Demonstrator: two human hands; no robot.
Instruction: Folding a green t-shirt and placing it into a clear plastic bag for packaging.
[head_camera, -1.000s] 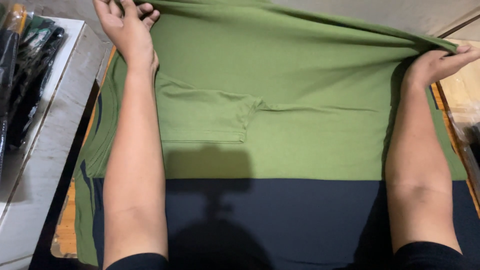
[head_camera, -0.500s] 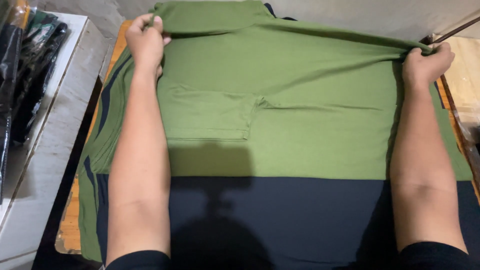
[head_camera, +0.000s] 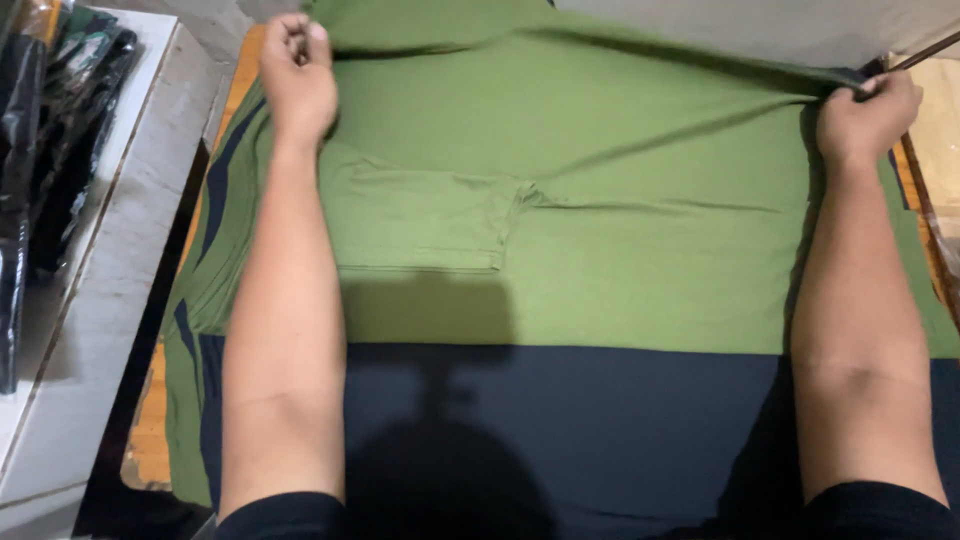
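Head view, bottom of frame is smooth dark navy fabric (head_camera: 560, 440), then the soft green shirt (head_camera: 620, 250) fills the middle, draping past the wooden board (head_camera: 150, 440) at lower left. Left hand (head_camera: 298, 80) and right hand (head_camera: 865, 118) are both fisted on its far fold up top. Compared with half a second back, they've pulled that fold slightly nearer, with black packaged goods (head_camera: 50, 130) crowding the upper left.

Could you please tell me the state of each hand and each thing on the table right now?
Left hand: closed, gripping the green shirt's far edge.
Right hand: closed, gripping the same edge at the other side.
Green shirt: spread flat, far edge lifted and pulled taut, sleeve folded inward.
Navy cloth: lying flat under the shirt.
Wrapped dark garments: stacked at the left, untouched.
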